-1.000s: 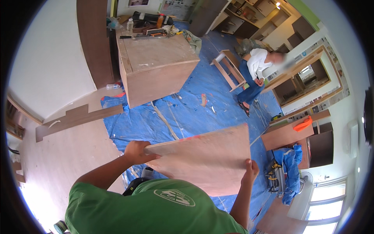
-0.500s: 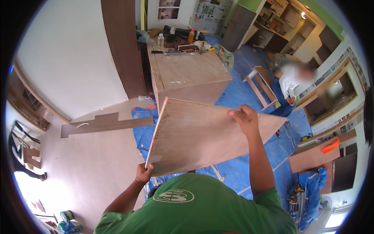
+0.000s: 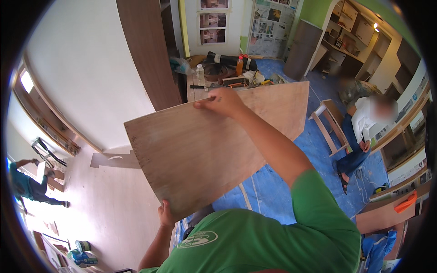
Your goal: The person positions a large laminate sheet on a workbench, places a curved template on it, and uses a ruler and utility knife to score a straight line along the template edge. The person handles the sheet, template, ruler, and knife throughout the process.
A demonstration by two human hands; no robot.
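A large plywood panel (image 3: 195,145) is held up in front of me, tilted, with its long upper edge rising to the right. My right hand (image 3: 223,102) grips that upper edge near its middle, thumb on the near face. Low on the panel's left side, my left hand (image 3: 166,214) holds the bottom corner, its thumb showing and the other fingers hidden behind the wood. Behind the panel, a workbench (image 3: 193,94) is mostly covered from view.
On the bench lie a clear bottle (image 3: 200,73), an orange bottle (image 3: 240,66) and tools. Blue sheeting (image 3: 282,191) covers the floor to the right, where a person (image 3: 359,123) sits beside a wooden stool (image 3: 328,127). Another person (image 3: 34,184) is at far left.
The panel has been raised and swung left, now covering most of the workbench. My right hand has moved left with its edge. The view has shifted, showing more of the person at far left.
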